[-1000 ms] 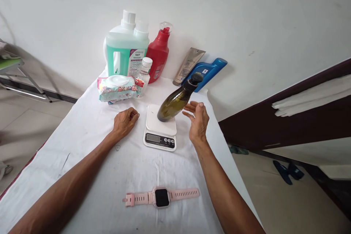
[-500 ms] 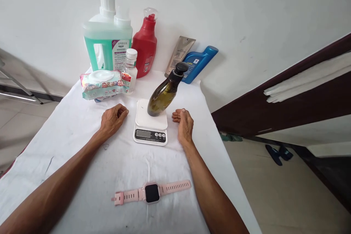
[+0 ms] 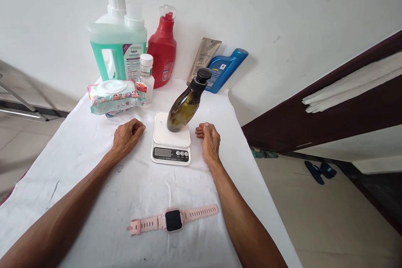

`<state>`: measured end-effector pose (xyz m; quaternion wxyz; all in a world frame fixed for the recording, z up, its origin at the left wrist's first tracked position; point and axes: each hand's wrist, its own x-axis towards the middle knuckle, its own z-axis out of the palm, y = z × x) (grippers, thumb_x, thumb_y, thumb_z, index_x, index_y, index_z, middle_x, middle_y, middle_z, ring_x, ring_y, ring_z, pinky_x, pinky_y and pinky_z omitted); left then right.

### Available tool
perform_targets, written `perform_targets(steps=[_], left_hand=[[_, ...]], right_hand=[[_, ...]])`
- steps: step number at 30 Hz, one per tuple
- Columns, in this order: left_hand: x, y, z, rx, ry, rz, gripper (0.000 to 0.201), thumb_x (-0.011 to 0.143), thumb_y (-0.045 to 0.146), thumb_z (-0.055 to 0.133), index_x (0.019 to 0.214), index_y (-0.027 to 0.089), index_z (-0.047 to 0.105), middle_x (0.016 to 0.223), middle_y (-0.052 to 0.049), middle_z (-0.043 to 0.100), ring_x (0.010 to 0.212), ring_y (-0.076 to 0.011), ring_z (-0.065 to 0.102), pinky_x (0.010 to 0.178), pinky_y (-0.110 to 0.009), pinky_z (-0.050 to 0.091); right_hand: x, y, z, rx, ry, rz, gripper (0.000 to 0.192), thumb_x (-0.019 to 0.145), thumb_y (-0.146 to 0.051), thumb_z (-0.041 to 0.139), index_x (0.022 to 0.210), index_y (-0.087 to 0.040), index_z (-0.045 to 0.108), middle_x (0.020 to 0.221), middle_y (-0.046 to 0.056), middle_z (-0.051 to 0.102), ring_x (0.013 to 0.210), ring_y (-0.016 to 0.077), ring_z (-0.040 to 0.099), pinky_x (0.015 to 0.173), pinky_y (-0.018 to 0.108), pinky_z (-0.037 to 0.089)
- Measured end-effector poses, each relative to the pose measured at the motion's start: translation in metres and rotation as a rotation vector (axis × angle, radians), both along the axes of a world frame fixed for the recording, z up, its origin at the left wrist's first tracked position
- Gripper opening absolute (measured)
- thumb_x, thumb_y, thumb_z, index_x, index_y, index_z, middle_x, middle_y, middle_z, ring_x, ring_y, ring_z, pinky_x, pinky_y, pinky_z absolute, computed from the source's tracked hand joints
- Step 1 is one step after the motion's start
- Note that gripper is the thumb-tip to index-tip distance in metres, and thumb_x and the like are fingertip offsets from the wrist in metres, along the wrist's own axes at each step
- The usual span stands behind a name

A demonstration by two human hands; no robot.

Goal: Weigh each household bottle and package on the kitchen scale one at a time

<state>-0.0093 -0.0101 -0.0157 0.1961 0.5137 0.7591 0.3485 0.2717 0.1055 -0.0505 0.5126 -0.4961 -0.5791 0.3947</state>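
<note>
A dark green pump bottle (image 3: 184, 109) with a black top stands on the white digital kitchen scale (image 3: 163, 134), appearing tilted to the right. The scale's display looks blank. My left hand (image 3: 127, 136) rests on the cloth left of the scale, fingers loosely curled in and nothing visible in them. On the other side, my right hand (image 3: 210, 140) lies on its edge, thumb up and fingers loosely extended toward the scale, holding nothing. Neither hand touches the scale or the bottle. Nearer me, a pink smartwatch (image 3: 173, 220) lies flat between my forearms.
Along the wall stand a jug of green liquid (image 3: 117, 46), a red bottle (image 3: 162, 50), a beige tube (image 3: 202, 58) and a blue bottle (image 3: 226, 69). A wipes pack (image 3: 113, 97) and small clear bottle (image 3: 145, 81) sit before them. Slippers (image 3: 320, 171) lie on the floor.
The view has shifted slightly, so the things at the back sit a little further left. Both hands, the bottle and the scale keep their places on the table.
</note>
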Motion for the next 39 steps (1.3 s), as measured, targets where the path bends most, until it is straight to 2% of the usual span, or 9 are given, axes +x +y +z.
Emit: perform_targets(steps=[13,21,24,27,31,35,39], left_hand=[[0.001,-0.001,0.003,-0.009,-0.001,0.009,0.029,0.088,0.046,0.051,0.092,0.023,0.069,0.083,-0.002,0.075,0.076,-0.0193,0.064,0.071,-0.030,0.041],[-0.001,0.000,-0.001,0.000,-0.011,-0.004,0.028,0.088,0.046,0.051,0.091,0.023,0.068,0.084,-0.003,0.075,0.077,-0.0202,0.065,0.072,-0.031,0.041],[-0.002,0.000,-0.001,0.007,-0.009,-0.001,0.028,0.089,0.045,0.051,0.091,0.023,0.067,0.083,-0.003,0.074,0.076,-0.0200,0.065,0.071,-0.031,0.041],[-0.002,0.000,-0.001,0.004,-0.005,0.004,0.027,0.089,0.045,0.050,0.089,0.023,0.067,0.082,-0.003,0.074,0.075,-0.0197,0.064,0.070,-0.031,0.041],[-0.003,0.000,-0.003,0.007,-0.007,0.003,0.026,0.089,0.044,0.051,0.089,0.023,0.067,0.081,-0.002,0.074,0.075,-0.0197,0.065,0.069,-0.030,0.041],[-0.004,0.000,-0.005,0.012,-0.008,0.001,0.027,0.090,0.044,0.051,0.090,0.023,0.068,0.082,-0.003,0.074,0.076,-0.0204,0.065,0.070,-0.031,0.041],[-0.004,-0.002,-0.005,0.020,-0.012,-0.006,0.025,0.090,0.043,0.051,0.090,0.024,0.067,0.086,-0.003,0.076,0.080,-0.0212,0.067,0.071,-0.031,0.041]], right_hand=[[-0.003,-0.005,0.010,-0.009,-0.007,0.011,0.058,0.095,-0.076,0.051,0.091,-0.019,0.066,0.083,0.005,0.071,0.075,0.0186,0.065,0.074,0.034,0.052],[-0.003,-0.003,0.005,-0.010,0.001,0.012,0.058,0.094,-0.076,0.053,0.091,-0.019,0.068,0.083,0.005,0.072,0.074,0.0183,0.064,0.074,0.034,0.051],[-0.002,-0.005,0.010,-0.039,0.046,0.006,0.059,0.091,-0.077,0.055,0.094,-0.019,0.067,0.089,0.007,0.073,0.080,0.0203,0.066,0.073,0.035,0.053],[0.000,-0.008,0.030,0.006,0.093,0.021,0.064,0.089,-0.079,0.057,0.114,-0.021,0.066,0.115,0.013,0.074,0.105,0.0269,0.070,0.084,0.041,0.056],[0.001,-0.016,0.073,0.178,0.102,0.137,0.076,0.087,-0.081,0.059,0.141,-0.027,0.055,0.151,0.015,0.058,0.141,0.0322,0.055,0.112,0.054,0.045],[-0.016,-0.020,0.111,0.208,0.041,0.233,0.089,0.079,-0.081,0.071,0.148,-0.030,0.049,0.159,0.015,0.051,0.149,0.0342,0.046,0.114,0.058,0.042],[-0.047,-0.021,0.126,0.218,-0.037,0.286,0.081,0.077,-0.072,0.079,0.141,-0.029,0.055,0.151,0.012,0.057,0.143,0.0337,0.051,0.111,0.056,0.045]])
